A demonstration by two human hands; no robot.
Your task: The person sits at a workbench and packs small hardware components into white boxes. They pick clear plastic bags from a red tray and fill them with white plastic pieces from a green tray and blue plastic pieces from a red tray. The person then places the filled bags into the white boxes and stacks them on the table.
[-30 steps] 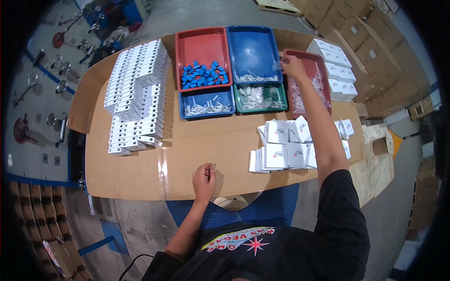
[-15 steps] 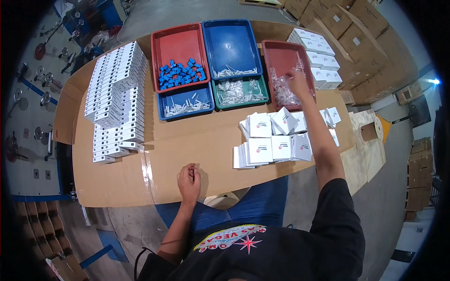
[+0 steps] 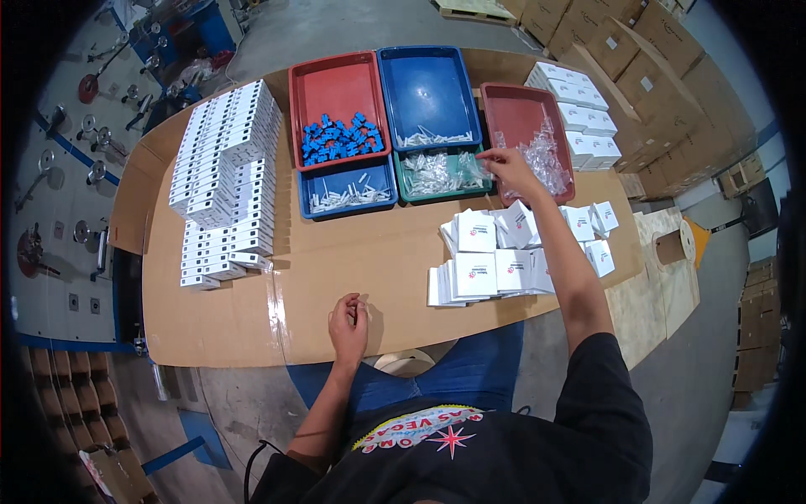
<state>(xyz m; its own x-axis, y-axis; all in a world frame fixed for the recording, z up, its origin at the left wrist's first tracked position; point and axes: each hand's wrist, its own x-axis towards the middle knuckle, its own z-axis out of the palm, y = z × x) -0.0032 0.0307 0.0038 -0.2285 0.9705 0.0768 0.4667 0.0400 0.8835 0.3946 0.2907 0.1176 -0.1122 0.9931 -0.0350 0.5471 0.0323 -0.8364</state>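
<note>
My right hand [image 3: 510, 174] is over the gap between the green tray [image 3: 406, 196] and the right red tray [image 3: 514, 95]. Its thumb and fingers pinch together; clear plastic shows at the fingertips, but I cannot make out whether it is held. Small clear plastic pieces [image 3: 544, 160] fill part of that red tray, and clear packets [image 3: 437, 175] lie in the green one. My left hand [image 3: 348, 326] rests near the table's front edge, fingers curled in toward the thumb; anything inside them is hidden. Below my right forearm stand rows of square white packets [image 3: 476, 273].
Stacked white boxes [image 3: 220, 155] stand at the left, more white boxes [image 3: 579, 109] at the back right. A red tray [image 3: 336, 67] holds blue pieces. Two blue trays [image 3: 424, 80] hold small white parts. Cardboard [image 3: 311, 260] covers the table.
My right hand has moved left and toward me, out of the right red tray to the green tray's edge. My left hand keeps its place and curl. The whole view has shifted slightly.
</note>
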